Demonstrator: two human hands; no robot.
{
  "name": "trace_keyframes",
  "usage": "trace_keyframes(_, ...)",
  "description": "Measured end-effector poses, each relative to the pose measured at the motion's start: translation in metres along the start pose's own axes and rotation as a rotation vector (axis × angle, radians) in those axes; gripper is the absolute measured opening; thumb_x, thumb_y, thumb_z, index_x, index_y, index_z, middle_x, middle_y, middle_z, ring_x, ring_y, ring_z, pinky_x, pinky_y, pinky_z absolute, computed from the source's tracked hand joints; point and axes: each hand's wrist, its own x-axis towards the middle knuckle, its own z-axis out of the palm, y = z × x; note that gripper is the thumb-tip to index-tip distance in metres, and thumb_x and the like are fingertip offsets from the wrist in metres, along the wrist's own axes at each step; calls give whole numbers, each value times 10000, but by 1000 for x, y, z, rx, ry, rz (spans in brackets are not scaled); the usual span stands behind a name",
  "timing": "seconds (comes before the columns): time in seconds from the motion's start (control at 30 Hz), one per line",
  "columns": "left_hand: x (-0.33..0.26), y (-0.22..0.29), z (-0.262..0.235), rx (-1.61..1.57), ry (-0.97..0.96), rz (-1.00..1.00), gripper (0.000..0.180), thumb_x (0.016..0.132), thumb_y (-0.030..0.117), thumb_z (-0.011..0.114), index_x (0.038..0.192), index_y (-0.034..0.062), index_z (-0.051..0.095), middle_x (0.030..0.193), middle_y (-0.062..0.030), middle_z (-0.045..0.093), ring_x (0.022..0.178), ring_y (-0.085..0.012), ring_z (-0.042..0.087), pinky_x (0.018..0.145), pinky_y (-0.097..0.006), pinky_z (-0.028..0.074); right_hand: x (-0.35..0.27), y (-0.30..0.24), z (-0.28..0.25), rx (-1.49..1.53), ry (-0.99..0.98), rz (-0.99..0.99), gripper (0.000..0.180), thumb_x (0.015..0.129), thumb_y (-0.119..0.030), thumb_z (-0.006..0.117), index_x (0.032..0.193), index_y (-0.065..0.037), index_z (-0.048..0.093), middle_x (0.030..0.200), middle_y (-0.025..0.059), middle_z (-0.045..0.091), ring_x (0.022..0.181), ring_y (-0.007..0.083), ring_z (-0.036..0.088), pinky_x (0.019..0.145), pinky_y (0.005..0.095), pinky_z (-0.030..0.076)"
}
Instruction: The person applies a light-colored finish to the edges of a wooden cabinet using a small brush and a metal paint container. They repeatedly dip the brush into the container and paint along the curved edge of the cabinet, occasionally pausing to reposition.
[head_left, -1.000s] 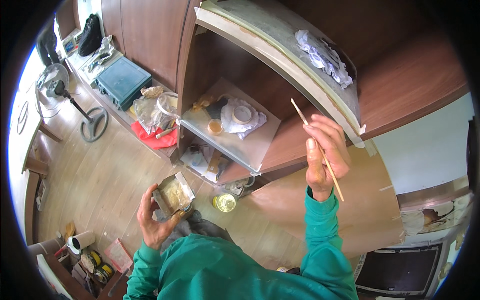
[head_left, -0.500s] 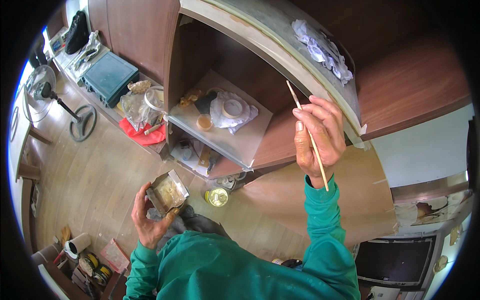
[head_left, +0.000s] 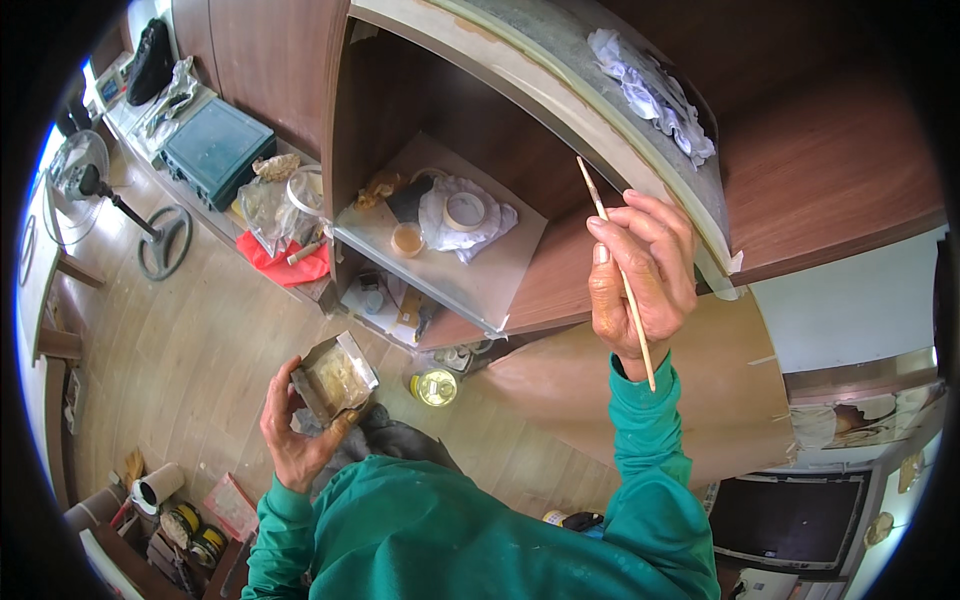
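My right hand (head_left: 645,275) is raised and grips a thin wooden stick (head_left: 617,268), its tip pointing up at the pale front edge (head_left: 560,100) of a dark wooden cabinet top. My left hand (head_left: 300,430) is low at my left and holds a small open metal box (head_left: 335,375) with yellowish paste inside. Both forearms wear green sleeves. A crumpled white cloth (head_left: 655,95) lies on the cabinet top above my right hand.
A shelf (head_left: 470,280) inside the cabinet carries a tape roll on a white cloth and a small jar. A round tin (head_left: 435,387) stands on the wood floor. A green case (head_left: 215,150), a red cloth and a floor fan (head_left: 110,195) lie at left.
My right hand with the stick has shifted slightly right and closer to the cabinet edge. The left hand has kept the box in the same grip, drifting a little.
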Motion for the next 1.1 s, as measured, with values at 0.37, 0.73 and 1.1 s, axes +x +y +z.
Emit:
trace_keyframes(0.37,1,2,2,-3,-5,-16,887,632,28,858,1429,32,469,1080,-131,708,990,-224,712,855,-340,568,0,-1,-4,-4,-34,8,242,797,38,636,1006,-5,749,978,127,677,998,360,649,889,472,528)
trace_keyframes(0.73,2,4,4,-10,-3,-1,884,623,19,849,1424,36,475,1119,-133,700,1008,-233,710,878,-349,566,-1,0,-5,-1,-30,16,232,799,40,641,1003,6,745,972,136,680,997,362,652,879,462,537)
trace_keyframes(1.1,1,2,6,-38,-3,-10,878,628,7,855,1421,36,478,1148,-129,685,1020,-228,703,875,-345,565,2,-3,-8,-1,-53,16,231,790,37,640,991,4,748,968,130,682,997,357,654,892,465,526)
